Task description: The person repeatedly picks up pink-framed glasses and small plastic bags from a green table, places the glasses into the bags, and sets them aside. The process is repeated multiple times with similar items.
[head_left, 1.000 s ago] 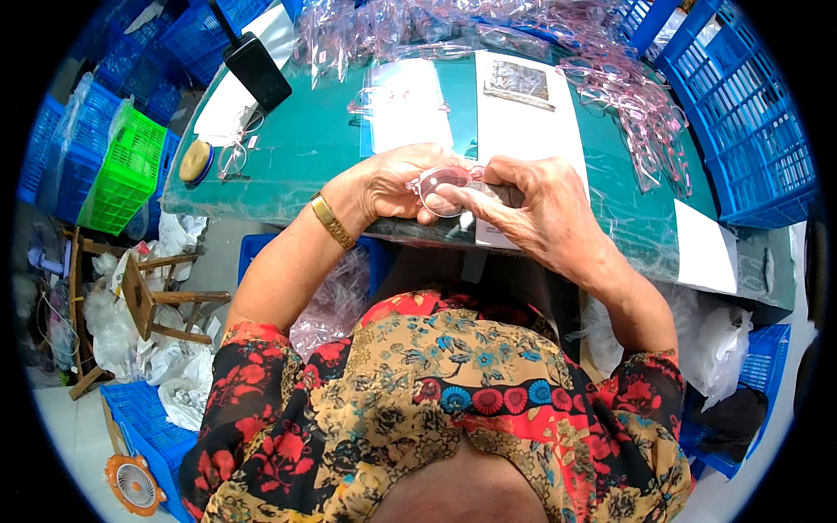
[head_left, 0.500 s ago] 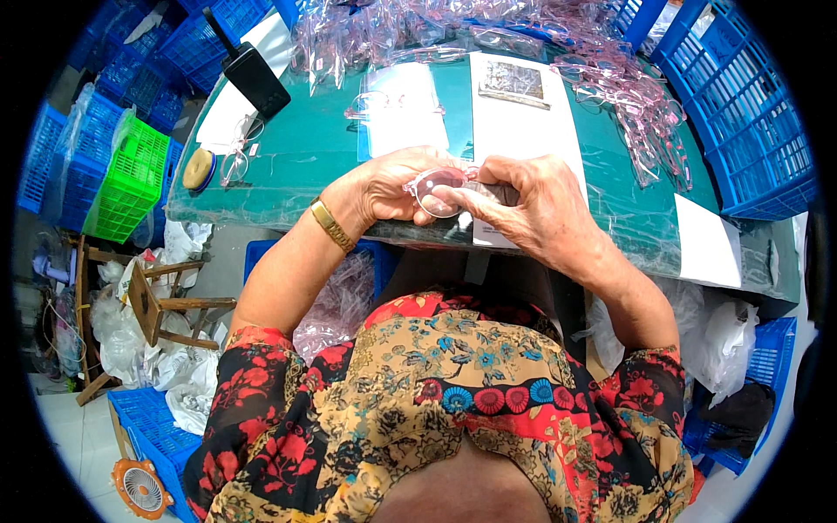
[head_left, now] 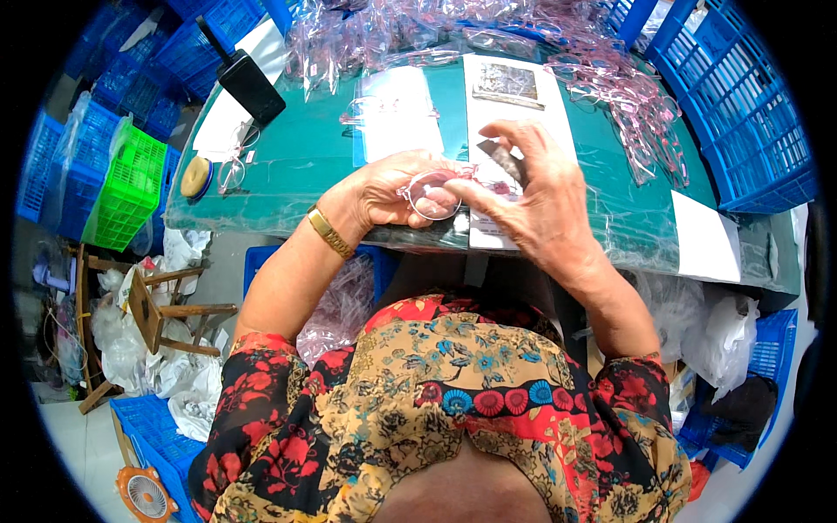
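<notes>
My left hand (head_left: 405, 187) is closed on the pink-rimmed eyeglasses (head_left: 435, 195), just above the table's near edge. Their near round lens faces up, and fingers show through it. My right hand (head_left: 540, 187) is beside the glasses, its thumb reaching to the rim and its index finger arched away. A small dark flat piece (head_left: 504, 162) sits within the right hand's curl; what it is cannot be made out. Under the hands is the green table (head_left: 301, 174) with a white paper sheet (head_left: 558, 118). Another pair of glasses (head_left: 384, 112) lies on a white sheet beyond the left hand.
Many bagged glasses (head_left: 366, 35) are heaped at the back, more pink frames (head_left: 641, 131) at the right. A blue crate (head_left: 750, 113) stands on the far right. A black handheld device (head_left: 250, 87), a round yellowish pad (head_left: 196, 177) and glasses (head_left: 232, 174) lie left. A dark rectangular plate (head_left: 507, 83) lies on the paper.
My right hand has opened its thumb and index finger wider and risen slightly away from the glasses, the dark piece moving with it. The left hand keeps its hold on the glasses.
</notes>
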A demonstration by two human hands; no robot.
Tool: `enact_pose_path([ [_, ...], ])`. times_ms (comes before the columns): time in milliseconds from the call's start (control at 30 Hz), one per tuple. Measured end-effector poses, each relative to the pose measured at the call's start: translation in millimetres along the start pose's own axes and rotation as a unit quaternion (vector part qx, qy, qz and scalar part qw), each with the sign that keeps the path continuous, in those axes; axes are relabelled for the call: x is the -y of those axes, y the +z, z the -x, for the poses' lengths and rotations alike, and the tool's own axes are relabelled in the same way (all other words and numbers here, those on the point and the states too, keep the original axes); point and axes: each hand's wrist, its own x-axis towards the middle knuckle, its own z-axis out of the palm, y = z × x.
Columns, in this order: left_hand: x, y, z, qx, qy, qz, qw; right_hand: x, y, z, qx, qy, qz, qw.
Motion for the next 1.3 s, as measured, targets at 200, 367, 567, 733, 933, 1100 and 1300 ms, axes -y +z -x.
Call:
enact_pose_path([
  [200, 2.0, 0.7, 3.4, -0.030, 0.036, -0.028, 0.998, 6.5, 7.9, 3.2, 0.084, 0.035, 0.045, 0.995],
  [367, 5.5, -6.2, 5.4, 0.012, 0.000, 0.090, 0.996, -6.7, -3.6, 2.3, 0.143, 0.139, -0.165, 0.966],
  [567, 12.0, -17.2, 9.5, 0.021, 0.027, 0.045, 0.998, -13.1, -18.4, -7.3, 0.278, 0.265, -0.357, 0.851],
  [733, -17.4, 18.0, 39.0, -0.021, 0.050, -0.212, 0.976, -17.2, -22.3, -4.5, 0.259, 0.332, -0.446, 0.790],
  [933, -31.7, -22.6, 81.0, -0.445, 0.217, -0.375, 0.784, -48.7, -9.4, 6.2, 0.074, 0.231, -0.365, 0.899],
  [1100, -33.9, -25.3, 64.8, -0.530, 0.130, -0.517, 0.660, -61.9, -4.2, 13.9, -0.012, 0.213, -0.249, 0.945],
  [1300, -37.0, -34.0, 48.4, -0.511, 0.150, -0.565, 0.630, -59.3, -9.3, 13.1, -0.001, 0.198, -0.095, 0.976],
])
